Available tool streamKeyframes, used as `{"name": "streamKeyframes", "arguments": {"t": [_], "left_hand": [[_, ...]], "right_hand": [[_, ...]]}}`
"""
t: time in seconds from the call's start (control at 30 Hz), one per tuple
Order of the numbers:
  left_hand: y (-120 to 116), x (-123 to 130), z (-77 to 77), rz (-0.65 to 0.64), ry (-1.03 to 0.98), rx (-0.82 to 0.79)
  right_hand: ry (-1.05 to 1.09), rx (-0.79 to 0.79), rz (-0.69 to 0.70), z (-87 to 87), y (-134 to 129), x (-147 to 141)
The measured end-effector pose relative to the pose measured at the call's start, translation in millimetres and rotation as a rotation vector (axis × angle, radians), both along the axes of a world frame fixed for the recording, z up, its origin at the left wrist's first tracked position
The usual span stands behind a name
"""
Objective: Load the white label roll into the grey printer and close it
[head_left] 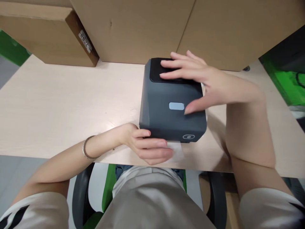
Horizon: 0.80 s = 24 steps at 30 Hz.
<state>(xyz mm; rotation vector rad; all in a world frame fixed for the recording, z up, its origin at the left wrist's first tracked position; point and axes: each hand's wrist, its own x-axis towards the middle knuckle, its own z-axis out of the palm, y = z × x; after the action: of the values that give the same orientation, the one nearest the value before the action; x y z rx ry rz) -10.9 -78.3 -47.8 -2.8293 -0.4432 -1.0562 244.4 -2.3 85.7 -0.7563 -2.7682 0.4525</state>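
A dark grey desktop device, which looks like a label printer, stands on the table in front of me. It has a black panel on top, a light blue button and a small white oval logo. My right hand lies over its top with fingers spread, the thumb tip beside the button. At the front lower edge is my left hand, fingers stretched out and slightly blurred, nothing visible in its grasp. A white sheet or strip shows below the device's front, partly behind the left fingers.
The pale wooden table extends to both sides. Large cardboard boxes stand along its back, with a smaller labelled carton at the left. Green material lies beyond the right edge. Chair armrests flank my body.
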Motion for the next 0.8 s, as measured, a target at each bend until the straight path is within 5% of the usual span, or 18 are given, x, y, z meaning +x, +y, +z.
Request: {"name": "streamKeyframes", "arguments": {"t": [0.07,0.13,0.2,0.3,0.53,0.8], "left_hand": [[-1.8,-4.7,7.5,-0.158,-0.122,0.371],[-2.7,-9.3,13.0,-0.078,-0.133,0.493],[-2.4,-12.2,15.9,0.059,-0.059,0.362],[-0.1,-13.0,17.8,0.067,-0.036,0.224],[3.6,-9.9,24.2,0.072,-0.092,0.488],[2.7,-10.9,19.9,0.037,-0.059,0.234]], "right_hand": [[-0.106,0.098,0.030,1.1,-8.1,-1.7],[-0.156,0.146,0.035,0.4,-12.7,-2.7],[-0.172,0.168,0.055,-1.6,-14.2,-2.5],[-0.171,0.198,0.083,-5.8,-13.8,-0.8],[-0.163,0.178,0.074,-4.9,-15.7,-1.9],[-0.164,0.244,0.070,-12.9,-29.3,0.7]]}}
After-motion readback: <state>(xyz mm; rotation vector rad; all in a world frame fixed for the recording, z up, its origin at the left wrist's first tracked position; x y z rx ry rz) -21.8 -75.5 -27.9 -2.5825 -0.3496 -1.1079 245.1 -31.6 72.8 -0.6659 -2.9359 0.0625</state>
